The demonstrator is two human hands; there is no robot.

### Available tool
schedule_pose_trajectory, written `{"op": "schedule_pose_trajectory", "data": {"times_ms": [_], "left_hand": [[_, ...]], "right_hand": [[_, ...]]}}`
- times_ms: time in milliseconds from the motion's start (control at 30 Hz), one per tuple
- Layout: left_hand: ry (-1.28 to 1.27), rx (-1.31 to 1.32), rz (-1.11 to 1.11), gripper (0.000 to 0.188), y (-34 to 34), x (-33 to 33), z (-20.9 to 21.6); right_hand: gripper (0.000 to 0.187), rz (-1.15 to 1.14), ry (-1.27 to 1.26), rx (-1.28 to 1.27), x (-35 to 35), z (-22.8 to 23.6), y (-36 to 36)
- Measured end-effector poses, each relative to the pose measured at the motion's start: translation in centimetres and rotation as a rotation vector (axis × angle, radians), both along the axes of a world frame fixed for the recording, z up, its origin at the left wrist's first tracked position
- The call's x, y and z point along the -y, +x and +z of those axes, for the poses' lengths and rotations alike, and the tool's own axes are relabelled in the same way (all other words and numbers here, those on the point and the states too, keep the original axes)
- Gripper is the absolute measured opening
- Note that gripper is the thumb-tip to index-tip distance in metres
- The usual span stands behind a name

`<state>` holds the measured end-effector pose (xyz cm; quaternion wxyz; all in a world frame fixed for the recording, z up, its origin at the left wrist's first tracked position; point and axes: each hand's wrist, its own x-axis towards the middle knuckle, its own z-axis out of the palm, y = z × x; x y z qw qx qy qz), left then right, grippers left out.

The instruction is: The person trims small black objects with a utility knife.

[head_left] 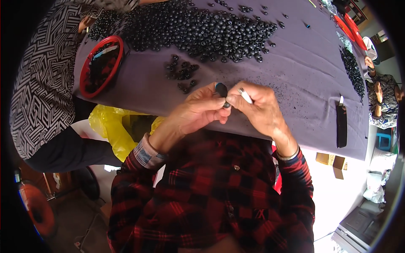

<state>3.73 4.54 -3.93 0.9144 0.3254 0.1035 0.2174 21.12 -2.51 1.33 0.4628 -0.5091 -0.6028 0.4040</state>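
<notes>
Near the table's front edge, my left hand pinches a small black round piece between thumb and fingers; a bit of blue shows at its edge. Another dark bit shows just below, by my thumb tip. My right hand is closed around a slim tool with a white handle; its working end is hidden in my fingers. The fingertips of both hands meet at the black piece. A small loose group of black round pieces lies beyond my left hand, and a large heap spreads behind it.
A red-rimmed basin stands at the table's left, beside a person in a patterned top. A yellow plastic bag hangs below the edge. Black crumbs dot the purple cloth. A long black object lies at right.
</notes>
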Motion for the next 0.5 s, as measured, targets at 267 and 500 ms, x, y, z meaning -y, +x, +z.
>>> {"op": "schedule_pose_trajectory", "data": {"times_ms": [267,500], "left_hand": [[0.964,-0.71,0.672,0.017,-3.9,-3.5,-1.8],[1.388,-0.964,0.823,0.02,-4.6,-4.9,-2.4]], "right_hand": [[0.022,-0.159,0.058,0.686,-8.5,-2.4,0.7],[0.026,-0.195,-0.004,0.968,-12.7,-3.9,-1.2]]}}
